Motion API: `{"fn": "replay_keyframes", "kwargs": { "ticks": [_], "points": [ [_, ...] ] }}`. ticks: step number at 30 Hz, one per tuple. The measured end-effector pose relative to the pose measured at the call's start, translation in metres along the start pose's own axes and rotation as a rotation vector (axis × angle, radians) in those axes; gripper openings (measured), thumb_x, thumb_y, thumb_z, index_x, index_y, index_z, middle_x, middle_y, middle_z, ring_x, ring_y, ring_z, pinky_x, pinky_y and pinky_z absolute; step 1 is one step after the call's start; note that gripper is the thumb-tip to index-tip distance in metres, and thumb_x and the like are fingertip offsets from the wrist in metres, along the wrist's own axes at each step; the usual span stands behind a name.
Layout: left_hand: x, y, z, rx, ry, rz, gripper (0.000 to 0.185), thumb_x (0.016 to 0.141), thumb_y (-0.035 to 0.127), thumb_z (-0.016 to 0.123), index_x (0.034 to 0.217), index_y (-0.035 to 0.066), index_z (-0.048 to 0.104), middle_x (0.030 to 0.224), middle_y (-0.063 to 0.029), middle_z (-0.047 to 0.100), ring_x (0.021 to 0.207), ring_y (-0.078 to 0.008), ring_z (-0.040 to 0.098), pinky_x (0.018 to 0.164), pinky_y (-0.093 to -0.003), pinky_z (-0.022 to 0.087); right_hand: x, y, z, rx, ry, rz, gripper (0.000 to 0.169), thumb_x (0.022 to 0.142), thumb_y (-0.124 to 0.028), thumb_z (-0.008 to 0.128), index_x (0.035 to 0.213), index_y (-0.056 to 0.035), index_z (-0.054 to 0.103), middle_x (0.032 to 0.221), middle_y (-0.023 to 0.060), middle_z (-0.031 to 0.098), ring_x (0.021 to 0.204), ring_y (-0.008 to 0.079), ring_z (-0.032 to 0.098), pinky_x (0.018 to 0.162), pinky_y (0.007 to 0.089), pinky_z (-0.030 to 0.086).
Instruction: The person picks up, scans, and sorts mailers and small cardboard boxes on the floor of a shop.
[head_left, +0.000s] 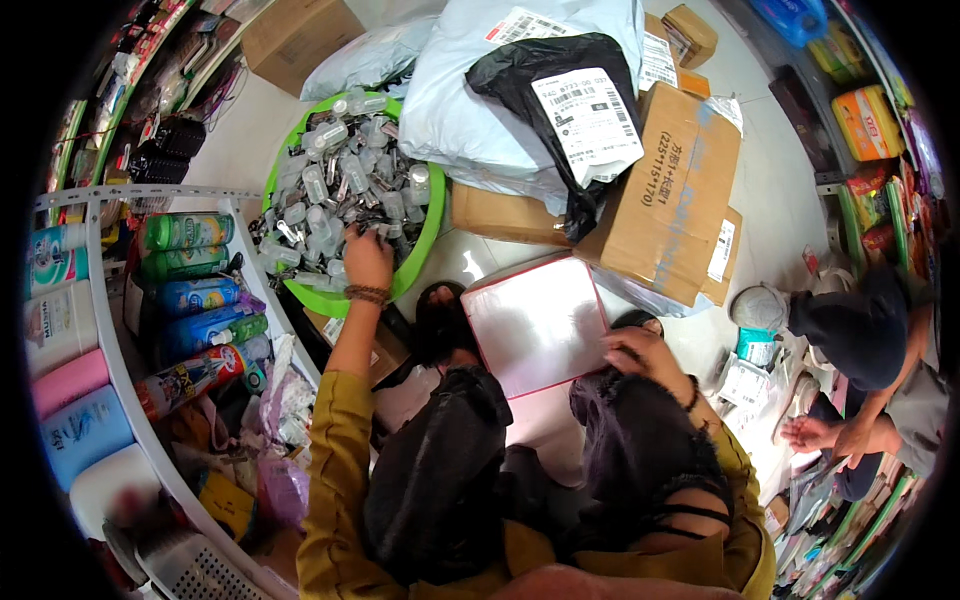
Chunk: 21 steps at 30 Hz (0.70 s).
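Note:
My left hand (367, 261) reaches into a bright green plastic basin (426, 251). Its fingertips are down among a heap of small metal items with translucent plastic covers (330, 180), which look like nail clippers. Whether the fingers pinch one is hidden. Between my feet sits a box with a glossy white top and red edges (536, 322). Just right of that box, above my right knee, my right hand (641, 356) hovers with loosely bent fingers. I see nothing held in it.
Large plastic parcels (465, 90), a black parcel (540, 71) and cardboard boxes (667, 195) are piled ahead. Metal shelving (101, 300) with bottles and cans borders the left. Two hands of other people (832, 435) show at the right, near a shelf of packets (870, 217).

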<state>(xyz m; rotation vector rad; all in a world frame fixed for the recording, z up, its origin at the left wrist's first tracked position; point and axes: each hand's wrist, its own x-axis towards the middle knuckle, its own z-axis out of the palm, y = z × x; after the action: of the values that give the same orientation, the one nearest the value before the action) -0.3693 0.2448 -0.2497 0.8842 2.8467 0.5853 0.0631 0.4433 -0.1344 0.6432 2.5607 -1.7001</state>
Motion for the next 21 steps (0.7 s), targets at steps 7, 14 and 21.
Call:
{"fn": "replay_keyframes", "kwargs": {
  "ticks": [7, 14, 21],
  "points": [
    [-0.031, 0.065, -0.077, -0.063, 0.14, 0.229, 0.012, 0.081, 0.008, 0.056, 0.084, -0.002, 0.062, 0.091, -0.0163, 0.063, 0.078, -0.0348, 0.06, 0.069, -0.0399, 0.048, 0.054, -0.059, 0.027, 0.007, -0.177, -0.126, 0.037, 0.084, -0.015, 0.061, 0.117, -0.0002, 0.052, 0.11, 0.0149, 0.057, 0.096, 0.0286, 0.057, 0.084, 0.0349, 0.046],
    [-0.095, 0.184, -0.109, -0.444, -0.218, 0.555, 0.009, 0.079, 0.008, 0.059, 0.083, 0.001, 0.059, 0.078, -0.0145, 0.061, 0.07, -0.0334, 0.059, 0.063, -0.0378, 0.047, 0.086, -0.083, 0.033, 0.086, 0.208, -0.331, 0.048, 0.088, -0.022, 0.057, 0.128, 0.0008, 0.04, 0.117, 0.0192, 0.052, 0.105, 0.0333, 0.053, 0.09, 0.0367, 0.042],
    [-0.097, 0.234, -0.101, -0.4, -0.383, 0.838, 0.027, 0.076, 0.027, 0.068, 0.088, 0.006, 0.059, 0.082, -0.0119, 0.061, 0.071, -0.0313, 0.06, 0.065, -0.0392, 0.049, 0.076, -0.053, 0.036, 0.6, 0.343, 0.035, 0.023, 0.094, -0.019, 0.049, 0.103, 0.0017, 0.053, 0.091, 0.0076, 0.058, 0.087, 0.0146, 0.052, 0.079, 0.0269, 0.042]
  ]
}}
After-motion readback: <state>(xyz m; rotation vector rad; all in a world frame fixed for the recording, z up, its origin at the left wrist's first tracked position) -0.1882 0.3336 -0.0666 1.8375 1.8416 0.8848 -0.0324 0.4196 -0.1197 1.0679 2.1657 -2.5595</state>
